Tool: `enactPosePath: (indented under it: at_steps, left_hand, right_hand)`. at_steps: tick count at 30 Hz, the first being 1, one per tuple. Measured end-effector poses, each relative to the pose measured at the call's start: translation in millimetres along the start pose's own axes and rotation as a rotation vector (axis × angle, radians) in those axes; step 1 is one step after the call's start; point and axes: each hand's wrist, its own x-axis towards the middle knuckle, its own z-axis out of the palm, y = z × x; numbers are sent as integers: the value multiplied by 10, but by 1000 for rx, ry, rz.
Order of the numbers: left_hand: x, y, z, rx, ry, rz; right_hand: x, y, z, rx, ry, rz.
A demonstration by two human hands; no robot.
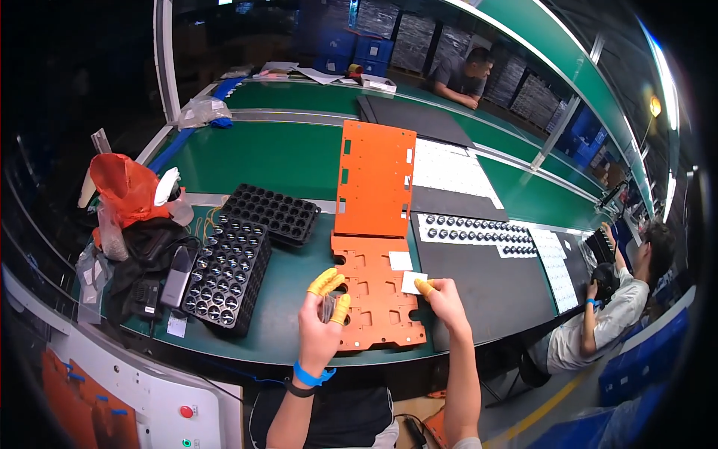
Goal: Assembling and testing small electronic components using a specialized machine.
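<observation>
My left hand [320,322], with yellow finger cots and a blue wrist strap, is over the left side of an orange hinged fixture [372,258]. Its fingers curl around something small and greyish that I cannot make out. My right hand [447,303] pinches a small white square card [412,282] at the base's right edge, a yellow cot on one fingertip. Just above it, another white square [401,260] lies on the base. The fixture's orange lid [376,179] is swung back from the recessed base.
Left of the fixture stand black trays [232,273] with round parts and another black tray [273,213]. A red bag [123,187] is farther left. Right, a dark board [479,288] bears white sheets with rows of black parts [476,228]. One person sits right; another leans beyond the bench.
</observation>
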Motion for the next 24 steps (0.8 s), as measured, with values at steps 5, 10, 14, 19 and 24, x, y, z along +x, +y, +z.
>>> enactPosePath:
  at_steps: [5, 10, 14, 19, 24]
  left_hand:
    - [32, 31, -23, -71, 42, -18]
    - [44, -31, -35, -102, 36, -69]
    - [-6, -16, -86, -262, 118, -214]
    - [-137, -91, -204, -763, 21, -226]
    - [-226, -47, -369, -898, -45, -284]
  right_hand:
    - [194, -196, -98, -15, -379, 150]
    - [452, -166, -195, -107, -555, 207]
    - [548, -285, -215, -215, -589, 237]
    - [629, -676, -253, -610, -558, 285]
    - [371, -1062, 52, -1225, -159, -193]
